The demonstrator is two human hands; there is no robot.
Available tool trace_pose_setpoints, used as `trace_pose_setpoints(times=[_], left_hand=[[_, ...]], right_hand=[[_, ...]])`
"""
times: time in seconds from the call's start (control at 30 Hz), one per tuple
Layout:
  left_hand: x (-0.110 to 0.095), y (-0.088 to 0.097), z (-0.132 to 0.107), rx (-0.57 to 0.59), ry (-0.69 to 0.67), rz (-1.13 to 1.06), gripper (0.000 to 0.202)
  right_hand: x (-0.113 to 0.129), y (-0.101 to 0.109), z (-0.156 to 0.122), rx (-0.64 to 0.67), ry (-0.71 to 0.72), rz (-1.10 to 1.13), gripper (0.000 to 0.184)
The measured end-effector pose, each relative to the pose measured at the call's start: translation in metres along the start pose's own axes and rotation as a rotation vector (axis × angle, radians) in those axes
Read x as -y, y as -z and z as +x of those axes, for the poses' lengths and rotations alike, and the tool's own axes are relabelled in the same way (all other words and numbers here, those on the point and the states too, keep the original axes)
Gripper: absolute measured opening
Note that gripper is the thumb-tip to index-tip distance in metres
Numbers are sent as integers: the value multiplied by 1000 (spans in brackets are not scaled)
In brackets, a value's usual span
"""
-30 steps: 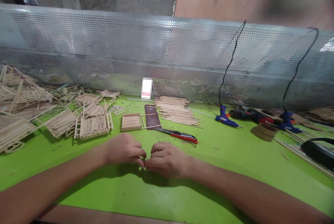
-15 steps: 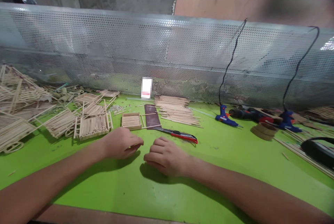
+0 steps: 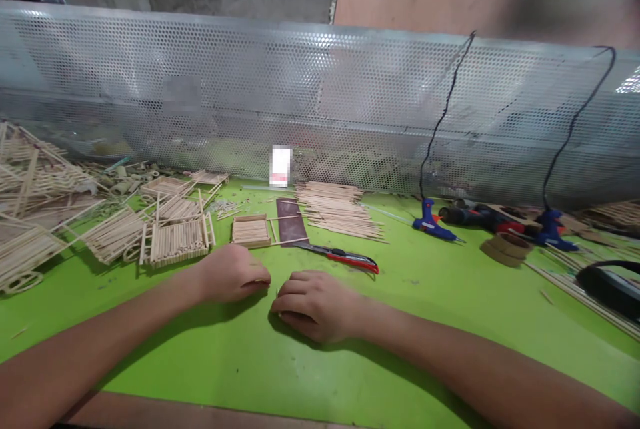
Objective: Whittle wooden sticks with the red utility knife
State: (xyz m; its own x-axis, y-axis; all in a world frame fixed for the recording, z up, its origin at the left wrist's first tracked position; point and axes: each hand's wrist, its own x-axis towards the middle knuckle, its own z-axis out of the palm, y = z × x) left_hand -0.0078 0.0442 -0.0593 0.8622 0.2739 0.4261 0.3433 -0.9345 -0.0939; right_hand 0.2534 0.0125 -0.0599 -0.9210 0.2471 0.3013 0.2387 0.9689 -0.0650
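Note:
Both my hands rest on the green table point(image 3: 425, 309) near its front. My left hand point(image 3: 233, 274) is curled with fingers pressed together; what is inside them is hidden. My right hand point(image 3: 313, 302) lies just to its right, fingers curled down against the table, and a thin stick tip seems to show at its fingertips. Just beyond my hands lie a small wooden stick frame point(image 3: 251, 230), a dark brown strip point(image 3: 293, 221) and a red utility knife point(image 3: 345, 258). A pile of thin sticks point(image 3: 337, 210) is behind them.
Stick-built panels and frames point(image 3: 175, 240) crowd the left side. Two blue glue guns point(image 3: 433, 223) with black cords, a tape roll point(image 3: 505, 249) and long sticks lie at the right. A perforated metal screen point(image 3: 320, 109) closes off the back.
My hands, touching fingertip to fingertip a second ago, have drawn slightly apart; the left moved up and left, the right stayed close to its place.

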Motion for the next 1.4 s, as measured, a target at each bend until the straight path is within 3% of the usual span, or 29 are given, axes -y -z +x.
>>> trace_pose_setpoints(times=[0.2,0.33,0.47,0.57,0.67,0.87,1.0,1.23,1.4], left_hand=[[-1,-3,-1,42,11,-68,16],[-4,-7,0,32,9,-134,14],[-6,-8,3,3,0,-180,20],[-4,-9,3,-27,0,-150,20],[2,-11,1,-81,-13,-74,22],[12,-14,-7,-80,68,-48,36],[14,-11,-11,-76,130,-92,27],[16,-7,-11,-74,121,-42,35],[17,-5,-11,-80,106,-32,37]], right_hand=[[-1,-4,-1,-28,19,28,23],[-10,15,0,23,5,-35,22],[-32,55,-2,63,-309,-121,21],[-49,68,-14,144,-540,-272,23],[-60,59,-34,204,-630,-347,28],[-63,31,-54,127,-673,-285,31],[-59,32,-49,127,-701,-267,30],[-52,35,-47,100,-726,-299,23],[-49,31,-48,94,-665,-302,21]])
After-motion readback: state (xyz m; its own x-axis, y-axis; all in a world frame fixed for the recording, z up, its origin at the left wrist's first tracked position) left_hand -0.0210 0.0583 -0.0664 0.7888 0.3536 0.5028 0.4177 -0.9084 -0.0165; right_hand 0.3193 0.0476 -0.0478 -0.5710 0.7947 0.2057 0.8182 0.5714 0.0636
